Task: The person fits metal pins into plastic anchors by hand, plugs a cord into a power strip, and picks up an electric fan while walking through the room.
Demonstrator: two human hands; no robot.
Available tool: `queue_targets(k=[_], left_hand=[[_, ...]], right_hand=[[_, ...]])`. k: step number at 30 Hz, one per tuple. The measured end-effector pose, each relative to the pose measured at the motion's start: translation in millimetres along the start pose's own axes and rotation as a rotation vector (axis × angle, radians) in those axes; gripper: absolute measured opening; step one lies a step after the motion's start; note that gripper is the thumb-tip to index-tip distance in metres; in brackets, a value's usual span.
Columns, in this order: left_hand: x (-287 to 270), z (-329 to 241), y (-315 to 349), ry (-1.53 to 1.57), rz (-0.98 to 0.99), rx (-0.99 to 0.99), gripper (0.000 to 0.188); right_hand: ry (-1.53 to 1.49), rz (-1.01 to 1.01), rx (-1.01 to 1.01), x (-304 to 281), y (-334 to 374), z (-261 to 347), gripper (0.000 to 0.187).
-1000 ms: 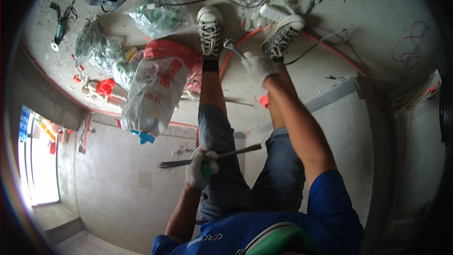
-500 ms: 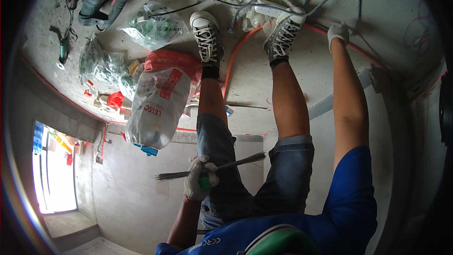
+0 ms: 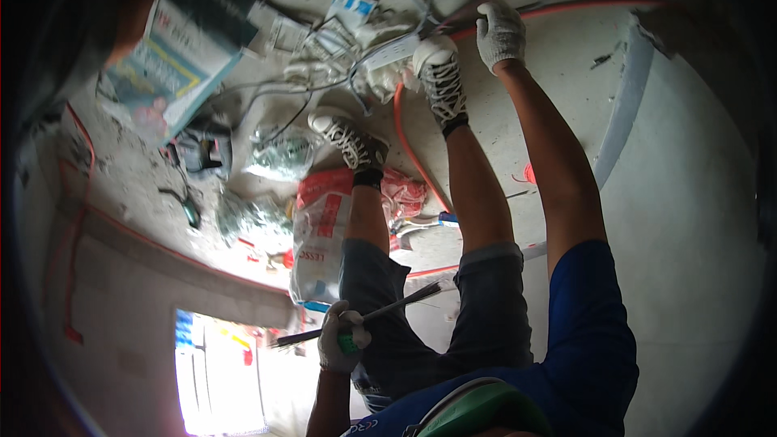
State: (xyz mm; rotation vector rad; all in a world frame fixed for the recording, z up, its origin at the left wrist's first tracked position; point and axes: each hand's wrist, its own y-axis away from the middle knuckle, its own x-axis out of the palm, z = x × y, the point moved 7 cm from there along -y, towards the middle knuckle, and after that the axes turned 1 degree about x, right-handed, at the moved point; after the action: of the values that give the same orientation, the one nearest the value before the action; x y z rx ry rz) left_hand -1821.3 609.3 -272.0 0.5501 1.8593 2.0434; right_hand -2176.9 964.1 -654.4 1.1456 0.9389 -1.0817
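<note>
My left hand (image 3: pixel 341 338), in a whitish knit glove, is closed around a bundle of thin dark wires (image 3: pixel 405 301) in front of my thighs. The wire ends stick out on both sides of the fist. Something green (image 3: pixel 349 344) shows at the palm; its kind is unclear. My right hand (image 3: pixel 501 35), gloved too, reaches down near the floor beside my right shoe (image 3: pixel 441 85). Its fingers are partly bent, the thumb stands apart, and I see nothing held. A red hose (image 3: pixel 558 6) and dark cables run close to it. A white power strip (image 3: pixel 392 52) lies left of the shoe.
At the upper left stands a large printed box (image 3: pixel 174 57), with a blurred arm (image 3: pixel 144 4) beside it. A dark power tool (image 3: pixel 202 150), clear plastic bags (image 3: pixel 279 154) and a red-and-white sack (image 3: pixel 320 235) lie on the floor. A bright window (image 3: pixel 218 372) shows at the lower left.
The view has swung, bringing the box and blurred arm in at the upper left. My right hand appears farther left and higher, its thumb now apart; my left hand keeps the wires.
</note>
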Motion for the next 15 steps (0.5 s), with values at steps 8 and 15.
queue_targets(k=[8,15], left_hand=[[24.7,-22.8,1.8,-0.092,-0.121,-0.022,0.036],[114.5,-30.2,-15.5,-0.043,-0.034,0.083,0.042]], right_hand=[[-0.691,0.097,1.009,15.3,-6.8,-238.1,0.07],[-1.445,0.013,1.283,80.7,-58.4,-263.7,0.026]])
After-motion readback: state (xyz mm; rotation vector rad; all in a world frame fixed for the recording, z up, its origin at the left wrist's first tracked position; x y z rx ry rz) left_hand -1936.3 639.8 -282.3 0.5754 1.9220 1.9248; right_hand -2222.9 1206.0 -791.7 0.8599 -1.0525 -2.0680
